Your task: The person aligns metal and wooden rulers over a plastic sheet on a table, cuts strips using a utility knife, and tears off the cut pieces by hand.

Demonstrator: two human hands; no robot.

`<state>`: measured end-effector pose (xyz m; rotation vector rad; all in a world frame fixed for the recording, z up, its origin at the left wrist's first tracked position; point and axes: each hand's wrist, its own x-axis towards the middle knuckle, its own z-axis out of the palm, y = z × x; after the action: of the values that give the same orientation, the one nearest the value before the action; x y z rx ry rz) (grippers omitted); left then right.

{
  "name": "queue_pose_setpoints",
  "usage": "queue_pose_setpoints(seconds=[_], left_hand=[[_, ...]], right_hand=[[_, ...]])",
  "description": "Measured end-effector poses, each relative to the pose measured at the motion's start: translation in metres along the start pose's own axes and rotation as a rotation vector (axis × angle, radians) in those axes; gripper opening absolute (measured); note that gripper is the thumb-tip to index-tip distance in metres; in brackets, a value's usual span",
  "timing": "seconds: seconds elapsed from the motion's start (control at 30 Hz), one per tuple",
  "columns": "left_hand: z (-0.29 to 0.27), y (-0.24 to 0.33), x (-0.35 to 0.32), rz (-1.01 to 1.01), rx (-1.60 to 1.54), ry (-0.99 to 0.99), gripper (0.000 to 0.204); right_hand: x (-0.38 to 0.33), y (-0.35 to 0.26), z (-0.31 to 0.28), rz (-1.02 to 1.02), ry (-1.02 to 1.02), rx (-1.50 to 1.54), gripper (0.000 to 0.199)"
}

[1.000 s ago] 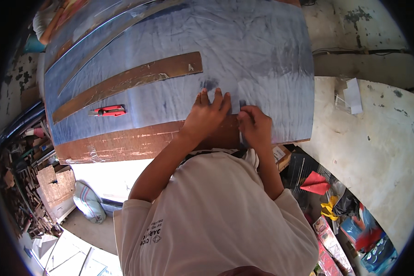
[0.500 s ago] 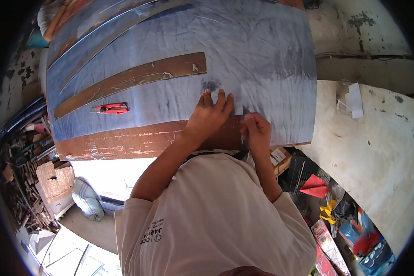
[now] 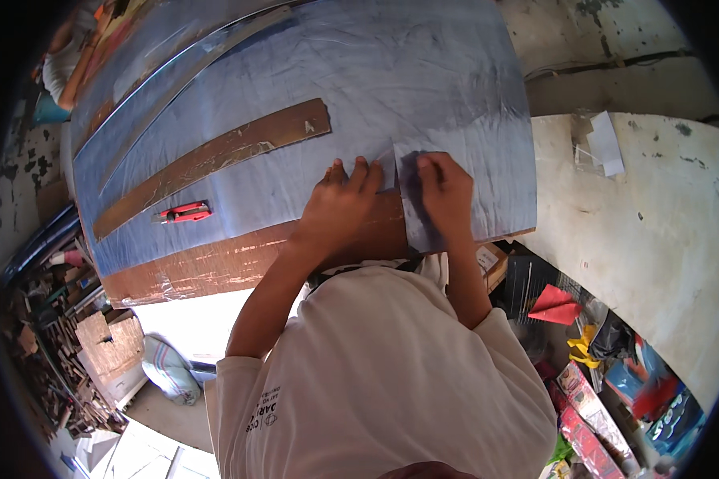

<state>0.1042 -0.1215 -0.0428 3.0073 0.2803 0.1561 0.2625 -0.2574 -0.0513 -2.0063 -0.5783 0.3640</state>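
A wrinkled blue-grey sheet of thin material point(image 3: 447, 88) covers most of the tabletop. My left hand point(image 3: 337, 203) rests on it near the front edge, fingers spread and pressing down. Just right of it, my right hand point(image 3: 447, 188) pinches the sheet's raised edge between thumb and fingers. Between the hands a straight slit runs away from the front edge, with a small lifted corner beside my left fingertips. A long curved brown template point(image 3: 216, 160) lies beyond my left hand. Left of that hand lies a red utility knife point(image 3: 185, 212) with its blade toward the left.
The table's bare brown front edge point(image 3: 192, 271) shows below the sheet. Another narrow curved strip point(image 3: 192, 76) lies farther back. A pale worktop point(image 3: 615, 199) stands at right, with bags and a red folded piece point(image 3: 555, 305) below. Scrap wood lies at left; another person's arm point(image 3: 76, 76) shows far left.
My right hand has moved away from my body with the pinched edge, and the slit beside it has opened longer. My left hand stays pressed on the sheet. The view has turned slightly.
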Motion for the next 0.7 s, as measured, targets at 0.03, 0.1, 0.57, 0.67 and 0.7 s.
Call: queue_pose_setpoints(seconds=[0.03,0.1,0.57,0.67,0.7], left_hand=[[-0.001,-0.001,0.001,0.003,0.001,-0.011,0.053],[0.003,-0.004,0.001,0.012,-0.009,0.006,0.050],[0.008,-0.001,-0.002,-0.066,-0.111,0.043,0.059],[0.006,0.007,-0.005,-0.165,-0.172,0.071,0.061],[0.008,0.009,-0.007,-0.154,-0.153,0.095,0.061]], right_hand=[[-0.002,0.000,0.004,-0.055,-0.022,-0.042,0.013],[-0.004,0.002,0.009,-0.182,-0.034,-0.140,0.007],[0.005,0.005,0.010,-0.181,-0.038,-0.150,0.006],[0.006,0.001,0.008,-0.168,-0.053,-0.083,0.007],[0.007,-0.002,0.008,-0.151,-0.062,-0.021,0.009]])
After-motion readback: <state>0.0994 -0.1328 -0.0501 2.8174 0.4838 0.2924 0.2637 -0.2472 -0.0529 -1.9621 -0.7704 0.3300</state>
